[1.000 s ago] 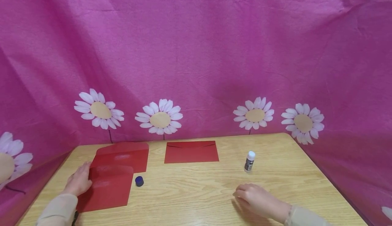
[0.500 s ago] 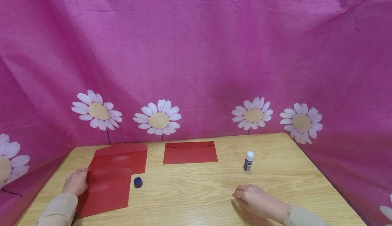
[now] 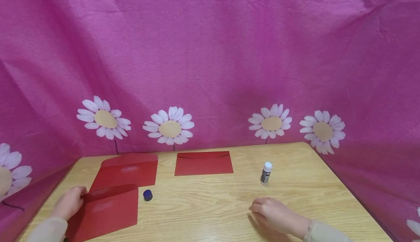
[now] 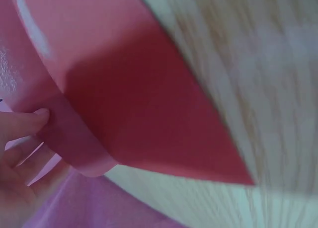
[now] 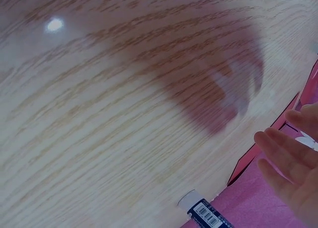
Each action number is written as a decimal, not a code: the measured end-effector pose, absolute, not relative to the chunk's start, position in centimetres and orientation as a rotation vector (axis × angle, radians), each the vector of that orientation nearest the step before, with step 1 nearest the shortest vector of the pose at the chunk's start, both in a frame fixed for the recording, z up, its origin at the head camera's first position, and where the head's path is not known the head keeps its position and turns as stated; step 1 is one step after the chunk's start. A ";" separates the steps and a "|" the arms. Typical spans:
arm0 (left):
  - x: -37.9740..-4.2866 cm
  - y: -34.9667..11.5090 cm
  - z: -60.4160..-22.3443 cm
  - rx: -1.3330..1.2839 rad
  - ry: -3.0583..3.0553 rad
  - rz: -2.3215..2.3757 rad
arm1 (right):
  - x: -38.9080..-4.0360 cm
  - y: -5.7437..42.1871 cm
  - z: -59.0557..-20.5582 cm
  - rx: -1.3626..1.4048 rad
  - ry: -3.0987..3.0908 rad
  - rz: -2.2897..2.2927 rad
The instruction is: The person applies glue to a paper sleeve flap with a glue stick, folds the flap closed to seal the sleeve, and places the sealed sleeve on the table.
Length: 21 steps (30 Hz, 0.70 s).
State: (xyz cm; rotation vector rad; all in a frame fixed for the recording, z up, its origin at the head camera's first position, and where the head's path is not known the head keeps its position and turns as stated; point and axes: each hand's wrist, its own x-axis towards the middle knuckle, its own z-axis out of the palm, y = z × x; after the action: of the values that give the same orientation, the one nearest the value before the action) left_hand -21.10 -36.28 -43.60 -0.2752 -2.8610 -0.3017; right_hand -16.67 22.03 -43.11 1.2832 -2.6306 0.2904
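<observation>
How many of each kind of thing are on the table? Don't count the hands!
Red envelopes: 3
Glue stick: 1
Dark blue cap: 1
Total: 5

One red paper envelope (image 3: 109, 213) is lying on the wood-grain tabletop (image 3: 203, 209), at the left front part, with its edges running a little aslant. Its flap (image 4: 74, 143) is standing open, pointing toward the back, and the left hand (image 3: 69, 202) is pinching it at the edge. Whitish smears (image 4: 33, 27) are showing on both flap and body (image 4: 141, 104).
</observation>
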 end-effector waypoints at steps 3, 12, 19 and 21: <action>-20.6 -36.4 -43.2 -0.311 -2.846 -0.297 | -16.7 22.0 -43.1 1.287 -2.606 0.280; -19.2 -34.7 -41.9 -0.397 -2.779 -0.303 | -16.7 21.9 -42.9 1.289 -2.602 0.284; -18.8 -32.7 -41.9 -0.554 -2.618 -0.229 | -16.8 21.9 -43.1 1.289 -2.548 0.273; -18.8 -32.0 -41.8 -0.606 -2.581 -0.237 | -16.8 21.9 -43.1 1.290 -2.528 0.263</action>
State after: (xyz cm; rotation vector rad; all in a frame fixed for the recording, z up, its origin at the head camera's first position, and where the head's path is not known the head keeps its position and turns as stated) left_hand -18.75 -31.99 -41.77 -0.6056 -2.5812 -0.2367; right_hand -16.76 21.89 -43.09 1.2899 -2.5276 0.2629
